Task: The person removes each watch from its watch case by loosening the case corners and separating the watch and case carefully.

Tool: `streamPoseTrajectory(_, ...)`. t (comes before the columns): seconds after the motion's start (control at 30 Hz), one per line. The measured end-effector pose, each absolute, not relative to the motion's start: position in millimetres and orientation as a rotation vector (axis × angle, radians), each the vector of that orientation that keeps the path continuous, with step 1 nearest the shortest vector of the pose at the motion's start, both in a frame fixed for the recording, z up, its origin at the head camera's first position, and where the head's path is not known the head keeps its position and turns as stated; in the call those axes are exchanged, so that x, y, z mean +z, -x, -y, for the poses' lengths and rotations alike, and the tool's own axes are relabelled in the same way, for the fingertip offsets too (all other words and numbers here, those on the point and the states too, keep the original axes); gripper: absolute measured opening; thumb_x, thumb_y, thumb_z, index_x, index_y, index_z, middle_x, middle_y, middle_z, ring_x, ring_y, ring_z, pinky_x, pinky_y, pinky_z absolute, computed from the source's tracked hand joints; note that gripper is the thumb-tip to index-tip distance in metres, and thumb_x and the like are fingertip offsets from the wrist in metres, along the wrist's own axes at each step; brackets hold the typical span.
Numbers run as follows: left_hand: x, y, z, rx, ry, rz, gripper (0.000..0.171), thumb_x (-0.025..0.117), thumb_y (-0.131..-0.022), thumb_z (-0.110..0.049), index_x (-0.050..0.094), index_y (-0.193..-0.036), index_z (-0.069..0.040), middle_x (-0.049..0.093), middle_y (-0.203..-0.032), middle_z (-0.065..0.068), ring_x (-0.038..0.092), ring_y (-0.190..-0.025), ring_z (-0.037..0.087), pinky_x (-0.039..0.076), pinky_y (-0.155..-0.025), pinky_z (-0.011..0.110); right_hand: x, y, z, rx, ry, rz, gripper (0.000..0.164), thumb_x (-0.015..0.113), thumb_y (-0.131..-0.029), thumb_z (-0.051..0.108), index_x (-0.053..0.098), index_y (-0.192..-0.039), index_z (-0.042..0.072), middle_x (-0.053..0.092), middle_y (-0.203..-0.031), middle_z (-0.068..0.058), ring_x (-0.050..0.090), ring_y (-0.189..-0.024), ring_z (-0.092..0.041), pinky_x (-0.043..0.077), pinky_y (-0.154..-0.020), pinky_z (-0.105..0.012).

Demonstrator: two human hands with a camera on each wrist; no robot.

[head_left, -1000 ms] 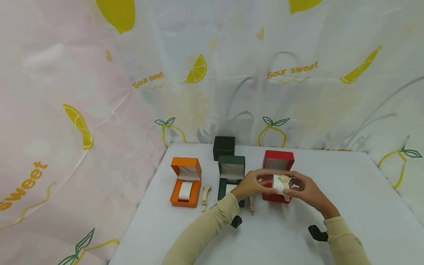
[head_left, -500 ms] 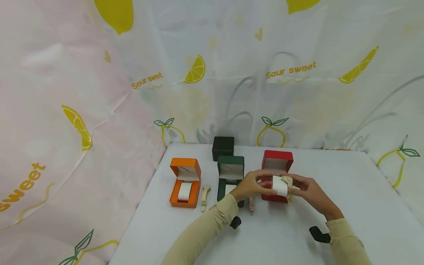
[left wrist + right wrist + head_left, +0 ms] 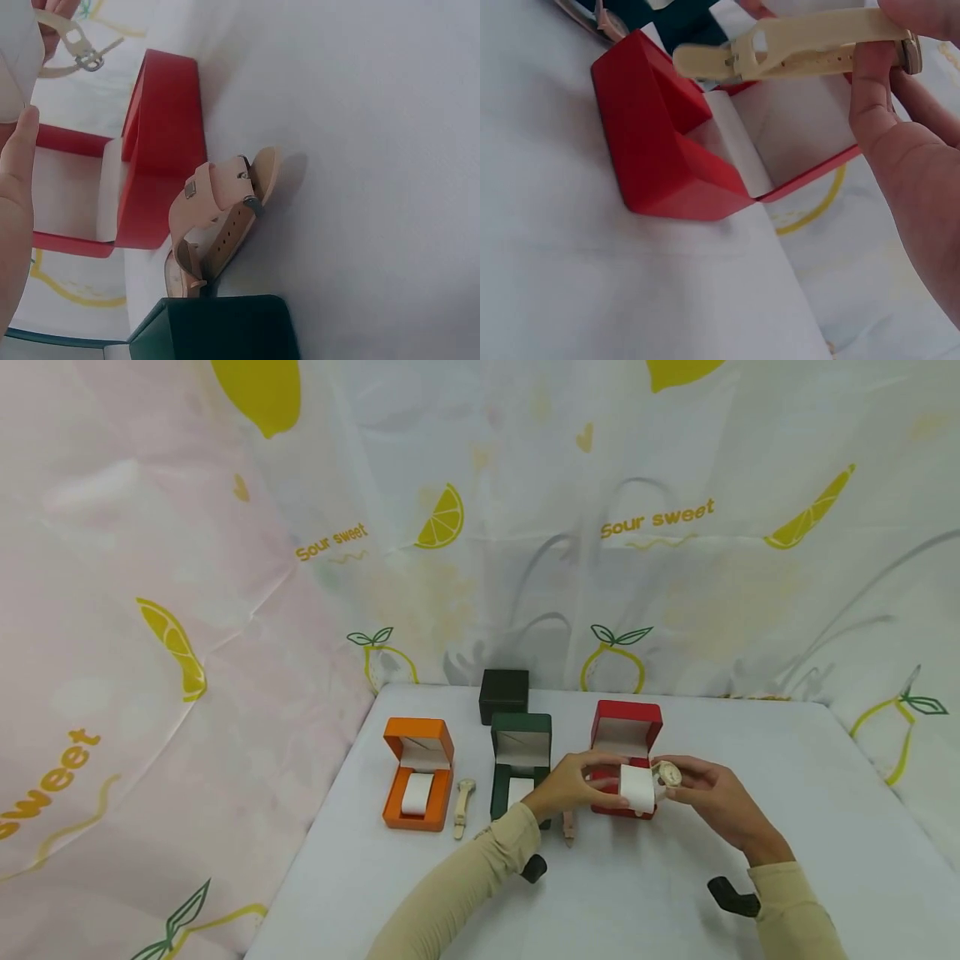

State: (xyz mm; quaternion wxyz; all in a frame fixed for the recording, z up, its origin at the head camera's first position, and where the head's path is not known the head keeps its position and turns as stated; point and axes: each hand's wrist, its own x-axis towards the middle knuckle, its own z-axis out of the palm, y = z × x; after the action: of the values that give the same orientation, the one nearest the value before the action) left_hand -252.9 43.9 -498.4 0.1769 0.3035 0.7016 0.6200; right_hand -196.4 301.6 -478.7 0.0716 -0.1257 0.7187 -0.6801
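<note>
My left hand (image 3: 570, 787) grips a white watch cushion (image 3: 637, 790) in front of the open red watch box (image 3: 627, 713). Just right of it, my right hand (image 3: 723, 800) pinches a cream watch (image 3: 669, 774), dial up in the head view. In the right wrist view the buckled strap (image 3: 810, 45) of this watch hangs out from finger and thumb, apart from the cushion. The red box's inside (image 3: 705, 139) shows no cushion. A pink watch (image 3: 214, 199) lies buckled on the table between the red box and the green watch box (image 3: 225, 330).
Left of the hands stand an open green watch box (image 3: 522, 724) and an open orange one (image 3: 420, 727), each with a white cushion. Between them lies another cream watch (image 3: 461, 810). A closed black box (image 3: 504, 695) stands behind. Printed cloth hangs beyond the white table (image 3: 750, 760).
My right hand has drawn the cream watch rightward off the white cushion. My left hand keeps holding the cushion in nearly the same spot.
</note>
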Motion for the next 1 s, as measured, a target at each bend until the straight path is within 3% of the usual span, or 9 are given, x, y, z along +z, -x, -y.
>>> streamPoseTrajectory(0.17, -500.5, 252.8, -42.0, 1.775, -0.832, -1.970, 0.056, 0.082, -0.079, -0.012, 0.062, -0.131, -0.017, 0.055, -0.126, -0.013, 0.054, -0.121, 0.022, 0.051, -0.089, 0.025, -475.2, 196.1, -314.0, -2.069, 0.369, -2.133, 0.043, 0.061, -0.092, -0.004, 0.050, -0.133, -0.010, 0.064, -0.121, 0.001, 0.061, -0.109, -0.004, 0.049, -0.089, -0.019)
streamPoseTrajectory(0.4, -502.9, 253.3, -39.2, 1.778, -0.815, -1.956, 0.055, 0.081, -0.081, -0.014, 0.061, -0.131, -0.019, 0.055, -0.127, -0.013, 0.053, -0.122, 0.017, 0.051, -0.090, 0.027, -467.8, 198.8, -334.4, -2.120, 0.393, -2.019, 0.034, 0.048, -0.102, 0.006, 0.053, -0.131, -0.011, 0.066, -0.121, 0.003, 0.060, -0.110, -0.004, 0.047, -0.091, -0.017)
streamPoseTrajectory(0.53, -502.7, 253.6, -39.0, 1.779, -0.820, -1.963, 0.054, 0.082, -0.080, -0.013, 0.062, -0.131, -0.018, 0.056, -0.126, -0.013, 0.053, -0.122, 0.021, 0.051, -0.091, 0.031, -469.7, 202.7, -339.1, -2.166, 0.339, -1.954, 0.033, 0.049, -0.102, 0.007, 0.056, -0.128, -0.011, 0.068, -0.119, 0.002, 0.062, -0.108, -0.006, 0.049, -0.090, -0.019)
streamPoseTrajectory(0.77, -502.6, 254.6, -40.4, 1.770, -0.838, -1.964, 0.056, 0.082, -0.080, -0.013, 0.061, -0.132, -0.013, 0.056, -0.125, -0.013, 0.051, -0.123, 0.032, 0.052, -0.089, 0.028, -482.9, 210.9, -338.3, -1.989, 0.107, -2.116, 0.049, 0.054, -0.102, 0.021, 0.048, -0.133, -0.016, 0.066, -0.118, 0.002, 0.062, -0.103, -0.003, 0.051, -0.087, -0.020)
streamPoseTrajectory(1.0, -503.6, 253.6, -40.7, 1.756, -0.806, -1.973, 0.056, 0.083, -0.079, -0.016, 0.062, -0.131, -0.015, 0.055, -0.124, -0.014, 0.055, -0.119, 0.024, 0.052, -0.085, 0.023, -497.5, 223.6, -333.9, -1.884, -0.021, -2.178, 0.056, 0.054, -0.101, 0.023, 0.040, -0.138, -0.018, 0.062, -0.124, -0.006, 0.060, -0.100, 0.000, 0.051, -0.088, -0.022)
